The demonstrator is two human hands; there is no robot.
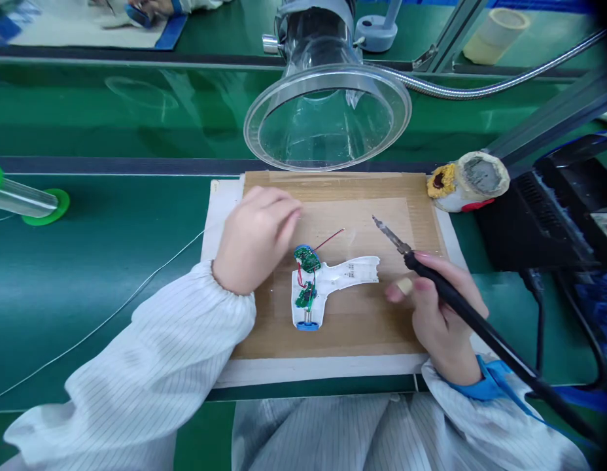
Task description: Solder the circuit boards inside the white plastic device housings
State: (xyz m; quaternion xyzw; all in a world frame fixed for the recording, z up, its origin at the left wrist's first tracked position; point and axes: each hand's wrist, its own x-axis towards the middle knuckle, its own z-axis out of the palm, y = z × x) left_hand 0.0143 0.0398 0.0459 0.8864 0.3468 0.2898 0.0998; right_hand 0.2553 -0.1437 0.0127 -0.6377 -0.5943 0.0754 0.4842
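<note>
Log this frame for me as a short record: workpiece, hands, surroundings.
workpiece: white pistol-shaped shell, lying on cardboard
fitted parts: upper green circuit board, lower green circuit board, red wire sticking out
right hand: grips soldering iron, tip apart from both boards
left hand: above cardboard, thin wire running to it; grip hidden
overhead: clear funnel-shaped hood
far left: green-flanged spool

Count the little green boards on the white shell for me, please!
2. One board is at the far end of the white shell; the other board is nearer, just before the blue disc. More could be hidden underneath.
</note>
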